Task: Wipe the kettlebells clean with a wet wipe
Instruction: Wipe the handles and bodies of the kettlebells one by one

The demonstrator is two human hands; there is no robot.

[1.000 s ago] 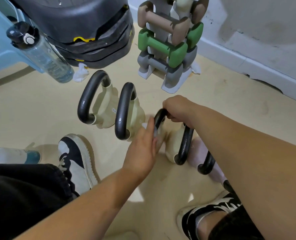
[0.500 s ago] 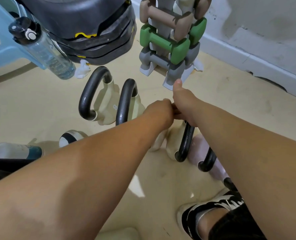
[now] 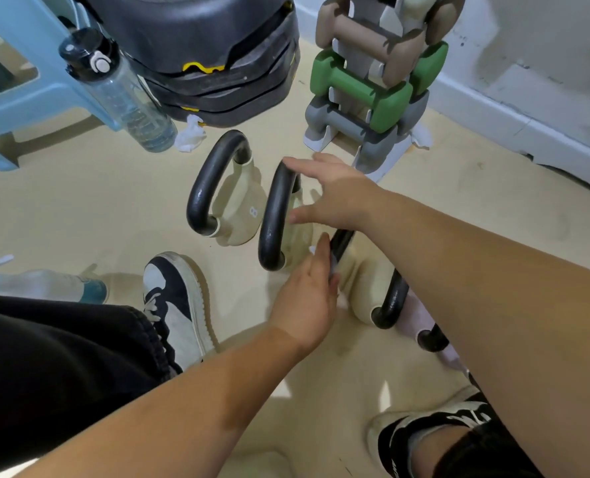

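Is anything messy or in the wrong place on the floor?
Yes. A crumpled white wipe lies loose on the beige floor beside the clear plastic water bottle, and another white scrap pokes out beside the grey dumbbell rack.

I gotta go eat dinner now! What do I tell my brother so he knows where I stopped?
Left hand: flat, fingers straight, pressing what looks like the white wet wipe on the third cream kettlebell with a black handle.
Right hand: open, holding nothing, over the second cream kettlebell's black handle.
Both stand in a row of four on the beige floor.
Done: cannot tell which are clean.
Left: finish the third, check the others.
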